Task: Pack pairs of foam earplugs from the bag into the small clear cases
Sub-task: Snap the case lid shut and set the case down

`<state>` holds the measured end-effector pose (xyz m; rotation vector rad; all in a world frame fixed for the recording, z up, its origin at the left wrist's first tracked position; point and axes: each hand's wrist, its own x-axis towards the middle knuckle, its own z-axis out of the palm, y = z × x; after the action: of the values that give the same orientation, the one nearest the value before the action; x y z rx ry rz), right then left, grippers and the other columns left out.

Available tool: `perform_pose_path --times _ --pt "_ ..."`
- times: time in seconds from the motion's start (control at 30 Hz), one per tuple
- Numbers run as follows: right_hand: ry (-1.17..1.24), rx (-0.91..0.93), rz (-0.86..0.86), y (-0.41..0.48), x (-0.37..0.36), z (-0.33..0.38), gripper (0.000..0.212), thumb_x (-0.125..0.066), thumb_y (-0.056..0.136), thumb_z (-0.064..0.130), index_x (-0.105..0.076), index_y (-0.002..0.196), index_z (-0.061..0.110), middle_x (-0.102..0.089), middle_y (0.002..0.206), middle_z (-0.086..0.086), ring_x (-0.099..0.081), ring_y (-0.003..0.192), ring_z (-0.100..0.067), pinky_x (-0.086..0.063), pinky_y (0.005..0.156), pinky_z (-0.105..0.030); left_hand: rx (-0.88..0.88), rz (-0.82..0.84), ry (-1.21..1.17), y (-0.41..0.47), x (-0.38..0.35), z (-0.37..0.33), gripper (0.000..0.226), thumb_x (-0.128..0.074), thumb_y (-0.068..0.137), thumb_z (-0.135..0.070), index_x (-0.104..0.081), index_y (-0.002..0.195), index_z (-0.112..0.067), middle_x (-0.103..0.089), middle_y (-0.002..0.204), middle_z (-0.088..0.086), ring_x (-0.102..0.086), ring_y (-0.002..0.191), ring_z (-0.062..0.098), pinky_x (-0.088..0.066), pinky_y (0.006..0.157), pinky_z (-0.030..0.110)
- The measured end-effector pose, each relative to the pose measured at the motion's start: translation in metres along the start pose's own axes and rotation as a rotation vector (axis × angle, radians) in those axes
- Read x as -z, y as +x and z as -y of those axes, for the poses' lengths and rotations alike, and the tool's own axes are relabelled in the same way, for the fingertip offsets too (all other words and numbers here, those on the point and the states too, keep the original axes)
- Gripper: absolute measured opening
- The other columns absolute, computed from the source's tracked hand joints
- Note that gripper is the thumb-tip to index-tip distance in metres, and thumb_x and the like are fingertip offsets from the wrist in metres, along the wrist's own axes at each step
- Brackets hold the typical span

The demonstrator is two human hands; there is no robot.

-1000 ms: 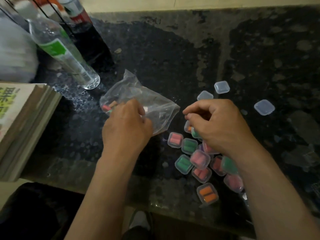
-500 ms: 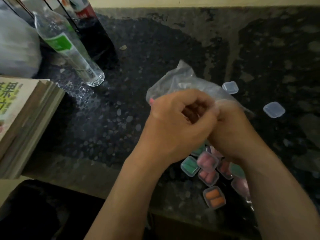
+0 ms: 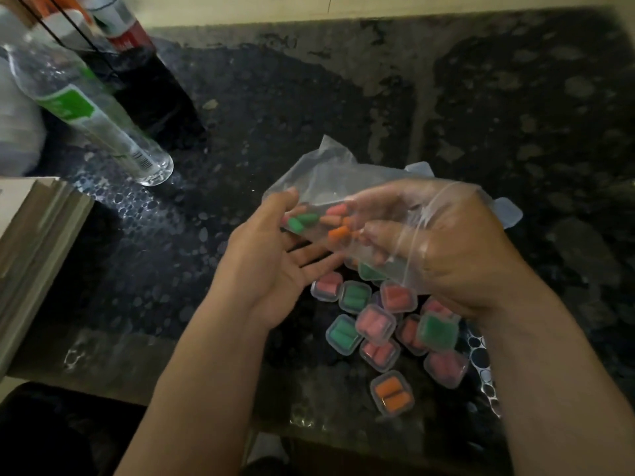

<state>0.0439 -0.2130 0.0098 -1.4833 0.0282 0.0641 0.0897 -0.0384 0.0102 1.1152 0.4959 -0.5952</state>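
Clear plastic bag point(image 3: 343, 182): held above the counter point(image 3: 309, 108) between both hands; loose green, orange and pink foam earplugs point(image 3: 326, 219) are seen through its wall.
Left hand point(image 3: 275, 266): palm turned up, fingers spread beneath the bag, the thumb pressed on the bag's left edge; the bag is supported and pinched there.
Right hand point(image 3: 443, 249): reached into the bag's mouth, so that it is seen through the film; fingers are curled towards the earplugs, but whether one is pinched cannot be told.
Filled cases point(image 3: 374, 322): a cluster of small clear cases is laid on the counter below the hands, each with coloured earplugs inside; pink, green and red-orange ones are crowded together and partly overlapped.
Orange case point(image 3: 391, 393): set nearest the counter's front edge, a pair of orange plugs lying side by side within.
Empty cases point(image 3: 507, 214): two clear cases are glimpsed behind the bag, one at the right hand's far side, one at the bag's upper edge.
Counter: dark, mottled stone with a wet sheen.
Water bottle point(image 3: 86, 108): clear, green-labelled, standing at far left; it appears tilted in the wide-angle view.
Dark bottle point(image 3: 137, 70): placed just behind the water bottle.
Stacked books point(image 3: 31, 249): piled at the left edge.
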Motion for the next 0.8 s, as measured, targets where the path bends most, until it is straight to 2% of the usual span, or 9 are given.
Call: perform_pose_path --times 0.1,0.2,0.27,0.37,0.47,0.53,0.67,0.73,0.8 --pt "-0.073 0.011 0.02 -0.003 0.003 0.0 0.014 -0.073 0.086 -0.003 -0.078 0.089 0.01 -0.079 0.091 -0.003 -0.075 0.081 -0.01 -0.058 0.069 -0.022 -0.04 -0.014 -0.05 0.003 -0.004 0.004 0.022 -0.056 0.101 -0.024 -0.064 0.111 -0.006 -0.075 0.105 0.02 -0.076 0.092 0.032 -0.063 0.084 0.047" --pt "-0.135 0.004 -0.067 -0.001 0.005 -0.003 0.018 -0.074 0.088 -0.001 -0.078 0.085 0.017 -0.078 0.086 -0.005 -0.074 0.073 -0.015 -0.061 0.069 -0.03 -0.066 -0.014 -0.074 0.008 -0.004 0.006 0.032 -0.055 0.099 -0.011 -0.059 0.128 0.003 -0.069 0.125 0.027 -0.071 0.111 0.04 -0.06 0.091 0.052" --pt "-0.229 0.026 -0.137 0.002 0.007 -0.006 0.021 -0.076 0.087 0.004 -0.075 0.083 0.024 -0.076 0.078 0.003 -0.069 0.065 -0.004 -0.057 0.068 -0.027 -0.073 -0.007 -0.099 0.008 -0.006 0.006 0.037 -0.054 0.098 -0.005 -0.055 0.132 0.009 -0.064 0.129 0.031 -0.069 0.113 0.043 -0.06 0.09 0.053" --pt "-0.311 0.0 -0.24 0.007 0.009 -0.013 0.023 -0.081 0.084 0.011 -0.07 0.082 0.031 -0.071 0.074 0.005 -0.066 0.061 -0.005 -0.057 0.067 -0.035 -0.077 -0.017 -0.095 0.011 -0.006 0.008 0.023 -0.053 0.094 0.0 -0.06 0.116 0.003 -0.066 0.109 0.032 -0.073 0.093 0.036 -0.063 0.078 0.047" --pt "-0.357 -0.004 -0.233 0.008 0.01 -0.02 0.017 -0.08 0.084 0.021 -0.071 0.085 0.035 -0.073 0.081 0.001 -0.072 0.07 -0.01 -0.061 0.071 -0.04 -0.064 0.014 -0.112 0.013 -0.008 0.011 0.029 -0.052 0.093 0.003 -0.058 0.12 0.013 -0.066 0.115 0.034 -0.07 0.097 0.038 -0.062 0.08 0.048" --pt "-0.389 0.022 -0.207 0.006 0.009 -0.021 0.01 -0.079 0.089 0.023 -0.073 0.09 0.03 -0.074 0.083 0.0 -0.073 0.077 -0.013 -0.061 0.074 -0.04 -0.055 0.061 -0.119 0.012 -0.01 0.012 0.026 -0.049 0.092 0.004 -0.059 0.116 0.009 -0.068 0.112 0.031 -0.071 0.097 0.036 -0.061 0.085 0.051" --pt "-0.361 -0.019 -0.171 0.004 0.005 -0.018 0.005 -0.078 0.087 0.035 -0.075 0.09 0.034 -0.075 0.083 0.007 -0.073 0.079 -0.003 -0.058 0.073 -0.022 -0.052 0.145 -0.106 0.01 -0.013 0.012 0.013 -0.049 0.09 0.004 -0.06 0.095 -0.002 -0.067 0.109 0.023 -0.069 0.095 0.033 -0.06 0.083 0.049" --pt "-0.379 -0.058 -0.155 0.005 0.003 -0.02 0.017 -0.078 0.088 0.042 -0.077 0.097 0.027 -0.077 0.087 0.003 -0.074 0.084 -0.007 -0.061 0.08 -0.033 -0.058 0.149 -0.094 0.01 -0.011 0.013 0.012 -0.051 0.091 0.003 -0.058 0.099 -0.002 -0.069 0.108 0.024 -0.07 0.096 0.034 -0.06 0.083 0.05" --pt "-0.371 -0.09 -0.15 0.006 0.003 -0.023 0.025 -0.077 0.088 0.044 -0.076 0.102 0.023 -0.077 0.092 0.0 -0.075 0.088 -0.011 -0.061 0.085 -0.042 -0.065 0.138 -0.074 0.011 -0.011 0.014 0.026 -0.054 0.092 0.002 -0.058 0.117 -0.002 -0.071 0.115 0.028 -0.073 0.095 0.035 -0.06 0.084 0.052"
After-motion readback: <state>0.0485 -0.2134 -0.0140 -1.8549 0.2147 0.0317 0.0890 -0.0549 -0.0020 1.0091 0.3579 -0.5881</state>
